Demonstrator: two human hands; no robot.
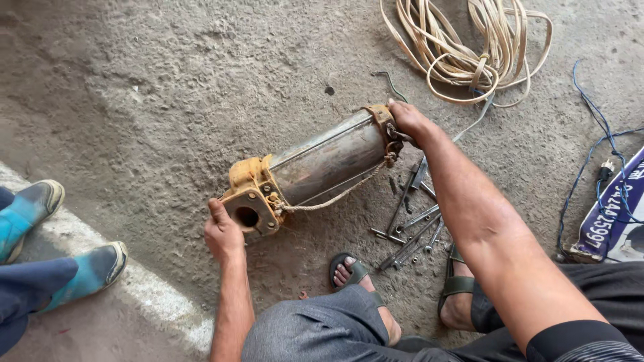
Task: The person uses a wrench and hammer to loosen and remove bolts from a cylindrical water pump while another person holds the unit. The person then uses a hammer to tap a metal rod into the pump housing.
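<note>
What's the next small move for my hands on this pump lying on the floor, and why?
Probably steady it before lifting: the left hand grips the rusty flange and the right hand the far end of the pump, which lies tilted on concrete. The frayed rope hangs loose, and wrenches lie beside it.

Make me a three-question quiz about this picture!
1. Where is the coiled cable?
A. beyond the pump
B. on the person's lap
C. inside the pump

2. What colour is the pump's end flange?
A. green
B. rusty orange
C. white

3. How does the pump lie?
A. standing upright
B. hanging on a hook
C. on its side

Answers: 1 A, it lies on the floor past the pump. 2 B, rust-orange metal shows. 3 C, left hand and right hand hold its ends on the floor.
</note>
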